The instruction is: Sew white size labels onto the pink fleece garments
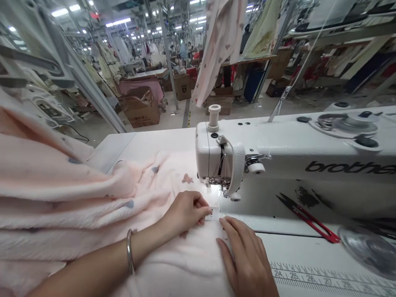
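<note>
Just in front of the needle area of a white sewing machine (216, 152), my left hand (185, 210) pinches a small white label (213, 213) between thumb and fingers. Under it lies pale pink plush fabric (173, 264) with small printed figures, spread over the machine bed and bunched up to the left. My right hand (244, 255) rests on the fabric's right edge, fingers stretched forward and thumb apart, the fingertips close to the label. A metal bangle (130, 251) circles my left wrist.
Red-handled thread snips (309, 218) lie on the machine bed at right, near a clear round disc (368, 249). A printed ruler scale (321, 280) runs along the table's front. Pink fabric (219, 45) hangs beyond the machine; cardboard boxes (140, 109) stand on the floor behind.
</note>
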A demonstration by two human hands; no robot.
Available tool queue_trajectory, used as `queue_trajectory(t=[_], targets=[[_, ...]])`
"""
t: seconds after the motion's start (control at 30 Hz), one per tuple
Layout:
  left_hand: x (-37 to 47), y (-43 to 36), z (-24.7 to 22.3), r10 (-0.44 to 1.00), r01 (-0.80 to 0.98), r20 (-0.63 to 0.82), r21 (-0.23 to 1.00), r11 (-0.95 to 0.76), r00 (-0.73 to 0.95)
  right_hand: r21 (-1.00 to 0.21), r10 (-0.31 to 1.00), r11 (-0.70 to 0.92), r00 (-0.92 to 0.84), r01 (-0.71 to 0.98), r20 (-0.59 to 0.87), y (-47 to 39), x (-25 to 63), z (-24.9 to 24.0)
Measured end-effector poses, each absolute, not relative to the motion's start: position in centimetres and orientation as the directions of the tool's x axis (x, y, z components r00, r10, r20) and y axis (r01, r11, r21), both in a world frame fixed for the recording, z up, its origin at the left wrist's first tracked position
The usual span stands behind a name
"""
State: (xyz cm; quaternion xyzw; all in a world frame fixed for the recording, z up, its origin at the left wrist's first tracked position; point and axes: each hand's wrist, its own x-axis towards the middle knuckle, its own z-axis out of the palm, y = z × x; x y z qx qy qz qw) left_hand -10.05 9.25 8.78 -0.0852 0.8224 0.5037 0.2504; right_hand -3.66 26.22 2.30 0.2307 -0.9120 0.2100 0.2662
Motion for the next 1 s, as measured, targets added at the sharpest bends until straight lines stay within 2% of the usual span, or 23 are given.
queue_trajectory(t=[0.23, 0.6, 0.83, 0.9, 0.97, 1.0], targets=[[-10.3, 9.5, 7.6, 0.071, -0.386, -0.488, 0.764, 0.516, -0.870, -0.190, -0.353, 0.853, -0.807, -0.485, 0.474, 26.1, -3.4, 1.8], [-10.4, 9.6, 7.3, 0.075, -0.323, -0.435, 0.763, 0.560, -0.897, -0.217, -0.340, 0.855, -0.825, -0.471, 0.452, 25.9, -3.4, 1.8], [-10.4, 9.6, 7.2, 0.104, -0.243, -0.380, 0.756, 0.608, -0.919, -0.176, -0.350, 0.856, -0.796, -0.486, 0.494, 25.8, -3.4, 1.4], [-9.9, 9.1, 7.5, 0.116, -0.138, -0.278, 0.747, 0.651, -0.954, -0.170, -0.340, 0.862, -0.792, -0.478, 0.508, 25.7, -3.3, 1.5], [-9.2, 8.3, 8.0, 0.203, 0.104, -0.070, 0.674, 0.731, -0.977, -0.166, -0.335, 0.863, -0.786, -0.478, 0.519, 25.6, -3.3, 1.6], [-8.8, 7.9, 8.2, 0.293, 0.253, 0.034, 0.606, 0.754, -0.956, -0.167, -0.335, 0.862, -0.785, -0.479, 0.521, 25.6, -3.3, 1.6]])
